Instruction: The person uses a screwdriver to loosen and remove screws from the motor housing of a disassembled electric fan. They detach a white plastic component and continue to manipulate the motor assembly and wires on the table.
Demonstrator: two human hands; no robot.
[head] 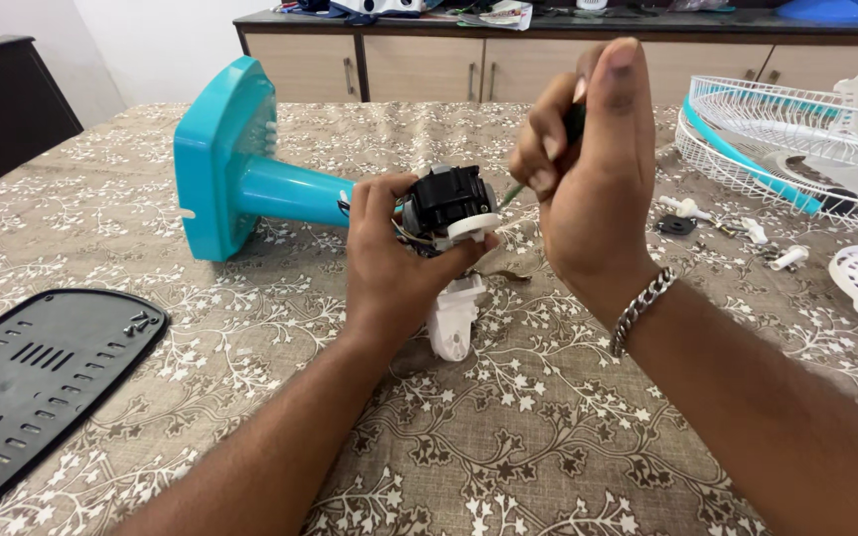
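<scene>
**Asker:** Head view first, please: what are the hands doing?

**Describer:** Both are raised just above the table, close together. The left hand point(389, 263) is closed around a small black fan motor with a white plastic collar point(446, 203), thumb on the near side, fingers wrapped behind. The right hand point(588, 159) is curled tight around a thin screwdriver with a dark handle and green-tinted shaft point(514, 191), its tip angled into the motor's side.

**Asker:** How would that motor feel?

**Describer:** Likely dense and heavy for its size, rigid, with hard edges. Thin coloured wires trail from its left side, and those look delicate. The safest hold seems to be the solid black body or the white collar, not the wires.

**Asker:** What lies around it?

**Describer:** Beneath the hands, a white moulded plastic housing piece point(454, 318) lies on a beige cloth printed with white flowers and brown vines point(508, 437). Behind the left hand, a glossy turquoise plastic fan stand point(240, 169) lies on its side, square base upright. Near left is a flat black plastic plate with vent slots point(32, 377), a few small screws resting on its corner. At right sit white wire fan grilles with a turquoise rim point(786, 129) and scattered small white plastic fittings point(737, 228). A silver chain bracelet point(643, 310) circles the right wrist.
</scene>
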